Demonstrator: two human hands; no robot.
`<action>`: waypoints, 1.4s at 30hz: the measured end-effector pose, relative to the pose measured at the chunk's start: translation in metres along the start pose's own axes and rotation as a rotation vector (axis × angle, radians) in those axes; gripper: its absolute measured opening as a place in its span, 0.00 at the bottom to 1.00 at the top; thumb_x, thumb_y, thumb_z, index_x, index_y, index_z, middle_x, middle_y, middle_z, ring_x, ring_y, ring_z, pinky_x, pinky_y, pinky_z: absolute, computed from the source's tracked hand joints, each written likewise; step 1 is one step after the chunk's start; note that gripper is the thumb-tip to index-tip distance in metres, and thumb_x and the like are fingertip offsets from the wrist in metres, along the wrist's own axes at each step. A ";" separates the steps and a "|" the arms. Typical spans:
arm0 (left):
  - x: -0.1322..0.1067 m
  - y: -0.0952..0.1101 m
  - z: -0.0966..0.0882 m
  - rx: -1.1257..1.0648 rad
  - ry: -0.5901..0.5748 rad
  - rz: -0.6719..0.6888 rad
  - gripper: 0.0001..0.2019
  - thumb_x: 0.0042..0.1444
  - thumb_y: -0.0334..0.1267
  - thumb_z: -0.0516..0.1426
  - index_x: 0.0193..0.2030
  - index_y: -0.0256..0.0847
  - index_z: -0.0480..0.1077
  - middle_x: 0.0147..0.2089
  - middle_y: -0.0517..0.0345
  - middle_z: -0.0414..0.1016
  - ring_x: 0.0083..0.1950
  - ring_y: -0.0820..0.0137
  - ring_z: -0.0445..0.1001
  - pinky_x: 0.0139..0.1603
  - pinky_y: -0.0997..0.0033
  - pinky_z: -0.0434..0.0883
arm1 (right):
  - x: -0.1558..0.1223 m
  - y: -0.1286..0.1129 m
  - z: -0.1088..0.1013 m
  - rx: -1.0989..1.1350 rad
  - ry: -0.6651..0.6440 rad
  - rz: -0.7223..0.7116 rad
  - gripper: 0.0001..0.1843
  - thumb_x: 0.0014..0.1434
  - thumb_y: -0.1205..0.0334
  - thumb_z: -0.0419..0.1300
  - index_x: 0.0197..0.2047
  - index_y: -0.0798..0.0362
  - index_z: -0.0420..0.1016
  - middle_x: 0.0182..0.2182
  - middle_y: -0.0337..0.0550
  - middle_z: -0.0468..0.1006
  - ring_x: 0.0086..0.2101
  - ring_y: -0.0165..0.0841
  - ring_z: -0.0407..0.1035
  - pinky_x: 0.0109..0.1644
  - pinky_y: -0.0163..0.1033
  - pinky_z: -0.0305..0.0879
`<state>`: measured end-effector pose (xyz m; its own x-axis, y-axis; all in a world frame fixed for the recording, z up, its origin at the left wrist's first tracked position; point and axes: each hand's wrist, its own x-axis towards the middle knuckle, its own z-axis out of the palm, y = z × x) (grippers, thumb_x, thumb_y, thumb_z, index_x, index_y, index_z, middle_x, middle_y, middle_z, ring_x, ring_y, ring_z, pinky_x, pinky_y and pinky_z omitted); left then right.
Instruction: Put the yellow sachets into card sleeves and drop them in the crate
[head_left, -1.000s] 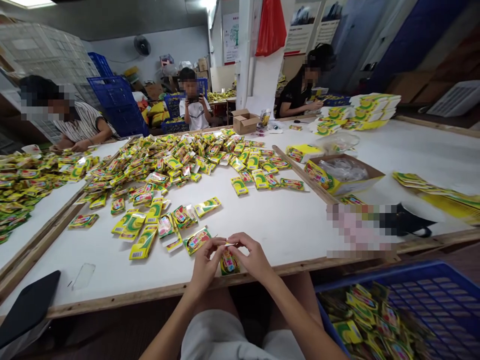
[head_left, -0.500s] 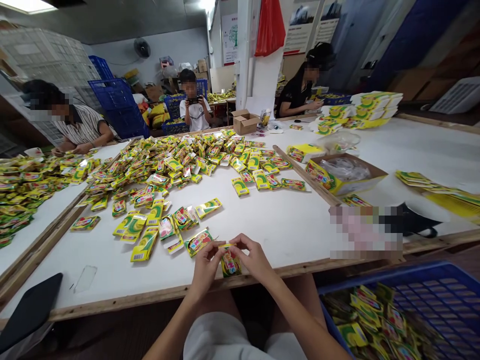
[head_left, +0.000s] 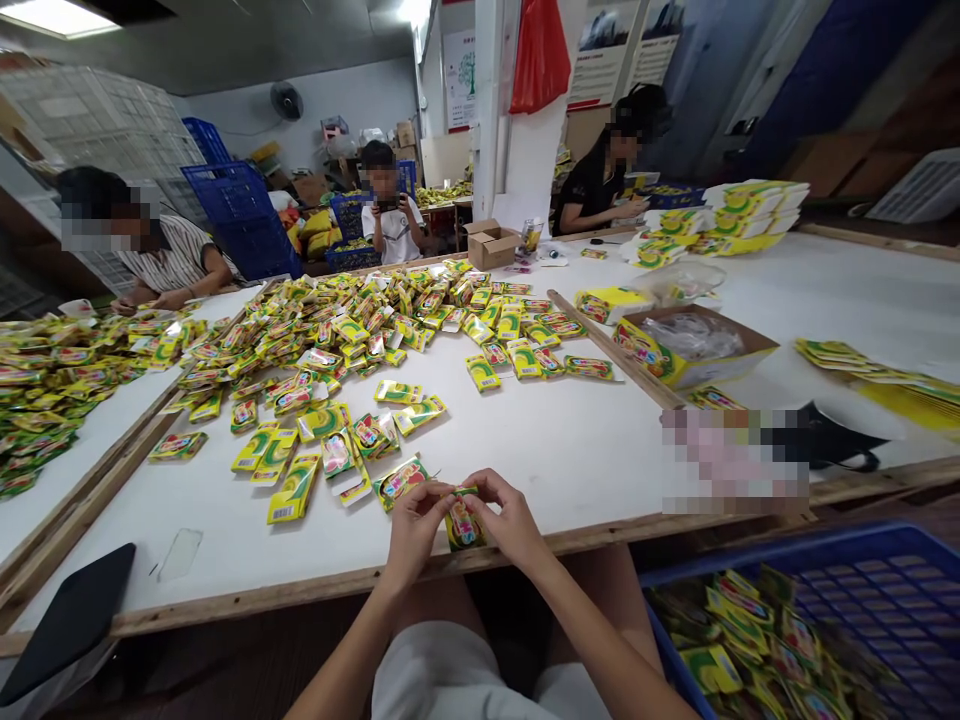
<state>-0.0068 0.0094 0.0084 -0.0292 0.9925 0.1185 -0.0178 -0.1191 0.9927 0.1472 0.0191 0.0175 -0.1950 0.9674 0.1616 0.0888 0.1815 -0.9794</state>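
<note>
A small yellow-green printed box (head_left: 466,530) stands near the table's front edge, between my two hands. My left hand (head_left: 412,522) pinches its upper left corner with thumb and fingertips. At the upper right corner, the thumb and fingers of my right hand (head_left: 511,518) are closed on the same box. The fingers partly cover its top end. Just beyond my left hand lies another printed box (head_left: 401,482). A loose cluster of similar boxes, including a yellow one (head_left: 294,490), spreads farther left.
A large heap of small boxes (head_left: 352,320) covers the table's far left. Wooden strips (head_left: 611,350) divide the tabletop. An open carton (head_left: 694,350) holds clear plastic. A blue crate (head_left: 750,560) with boxes sits low right, a black phone-like slab (head_left: 71,620) low left. Several people are around the tables.
My fingers have shifted slightly at the box's top end, and less yellow shows there. In the near cluster, one box has turned and another lies on formerly bare table. The view has shifted slightly.
</note>
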 end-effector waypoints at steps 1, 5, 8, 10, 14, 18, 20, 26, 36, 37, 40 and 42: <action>0.000 0.001 0.001 0.006 -0.011 -0.001 0.07 0.51 0.40 0.63 0.34 0.39 0.76 0.35 0.53 0.78 0.39 0.65 0.75 0.43 0.67 0.72 | 0.001 0.000 0.003 0.003 -0.008 0.003 0.07 0.58 0.58 0.58 0.38 0.51 0.69 0.32 0.39 0.75 0.34 0.33 0.72 0.40 0.37 0.68; 0.000 0.005 -0.005 0.111 -0.060 0.039 0.13 0.55 0.41 0.59 0.46 0.41 0.73 0.41 0.52 0.78 0.43 0.64 0.75 0.45 0.65 0.71 | -0.002 -0.014 -0.003 -0.065 0.003 -0.021 0.07 0.59 0.57 0.55 0.39 0.50 0.68 0.32 0.39 0.76 0.33 0.33 0.72 0.37 0.37 0.68; 0.009 0.005 -0.025 0.370 0.002 0.142 0.20 0.55 0.41 0.59 0.55 0.43 0.67 0.52 0.47 0.72 0.53 0.59 0.71 0.54 0.57 0.66 | -0.022 -0.035 -0.061 -0.334 0.161 -0.056 0.10 0.59 0.54 0.53 0.40 0.48 0.70 0.35 0.43 0.77 0.36 0.37 0.72 0.41 0.40 0.68; 0.018 0.002 -0.043 0.601 0.051 0.196 0.23 0.53 0.40 0.60 0.56 0.42 0.66 0.56 0.45 0.69 0.58 0.53 0.66 0.58 0.49 0.61 | -0.041 -0.047 -0.118 -0.605 0.223 -0.005 0.12 0.56 0.50 0.55 0.37 0.47 0.73 0.33 0.45 0.78 0.33 0.41 0.73 0.38 0.43 0.67; 0.029 -0.005 -0.057 0.792 0.045 0.179 0.26 0.48 0.35 0.61 0.56 0.41 0.64 0.54 0.43 0.69 0.58 0.49 0.65 0.58 0.44 0.59 | -0.062 -0.057 -0.179 -0.830 0.275 0.016 0.13 0.50 0.47 0.59 0.31 0.46 0.75 0.32 0.48 0.79 0.34 0.45 0.74 0.38 0.46 0.69; 0.018 0.002 -0.025 0.560 0.132 0.120 0.31 0.48 0.36 0.62 0.59 0.42 0.56 0.49 0.48 0.67 0.50 0.58 0.70 0.51 0.56 0.68 | -0.045 -0.044 -0.102 -0.441 0.231 0.044 0.11 0.56 0.50 0.56 0.35 0.47 0.72 0.33 0.45 0.79 0.34 0.39 0.75 0.39 0.42 0.72; 0.008 0.008 -0.007 0.399 0.139 0.093 0.33 0.46 0.37 0.64 0.58 0.44 0.53 0.48 0.51 0.67 0.47 0.62 0.71 0.47 0.61 0.70 | -0.029 -0.033 -0.048 -0.216 0.137 0.027 0.10 0.58 0.53 0.56 0.41 0.48 0.70 0.39 0.46 0.78 0.39 0.38 0.75 0.43 0.41 0.72; -0.010 0.007 0.001 0.109 0.022 -0.006 0.26 0.49 0.38 0.63 0.53 0.45 0.57 0.46 0.54 0.69 0.40 0.68 0.73 0.41 0.66 0.72 | -0.004 -0.008 0.007 0.010 0.051 0.004 0.10 0.60 0.58 0.56 0.44 0.49 0.65 0.40 0.44 0.77 0.39 0.36 0.75 0.45 0.40 0.70; 0.004 0.009 -0.022 0.002 -0.179 -0.060 0.15 0.51 0.42 0.62 0.44 0.40 0.68 0.38 0.55 0.75 0.39 0.67 0.74 0.41 0.68 0.71 | 0.016 -0.009 -0.010 -0.097 -0.116 -0.059 0.07 0.60 0.59 0.54 0.37 0.51 0.71 0.30 0.38 0.74 0.33 0.32 0.70 0.38 0.36 0.66; 0.006 0.008 -0.024 0.008 -0.173 -0.054 0.14 0.51 0.43 0.62 0.41 0.39 0.69 0.38 0.54 0.75 0.39 0.66 0.74 0.41 0.67 0.71 | 0.020 -0.010 -0.010 -0.122 -0.121 -0.066 0.07 0.60 0.59 0.55 0.35 0.52 0.71 0.28 0.37 0.74 0.32 0.31 0.69 0.37 0.35 0.66; 0.012 0.004 -0.026 -0.003 -0.103 -0.008 0.12 0.51 0.43 0.62 0.38 0.38 0.70 0.38 0.53 0.75 0.41 0.66 0.74 0.43 0.66 0.72 | 0.030 -0.010 -0.007 -0.176 -0.136 -0.079 0.08 0.59 0.59 0.56 0.30 0.52 0.70 0.26 0.36 0.72 0.30 0.31 0.68 0.36 0.35 0.64; 0.012 0.003 -0.027 -0.056 -0.060 0.003 0.14 0.52 0.43 0.62 0.42 0.40 0.69 0.38 0.54 0.76 0.41 0.67 0.75 0.44 0.66 0.72 | 0.031 -0.007 -0.004 -0.177 -0.140 -0.081 0.08 0.59 0.60 0.56 0.29 0.52 0.69 0.25 0.36 0.72 0.30 0.31 0.68 0.36 0.35 0.64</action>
<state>-0.0340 0.0206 0.0126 0.0306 0.9918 0.1239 -0.0735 -0.1214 0.9899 0.1443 0.0483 0.0295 -0.3413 0.9167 0.2080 0.2353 0.2975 -0.9253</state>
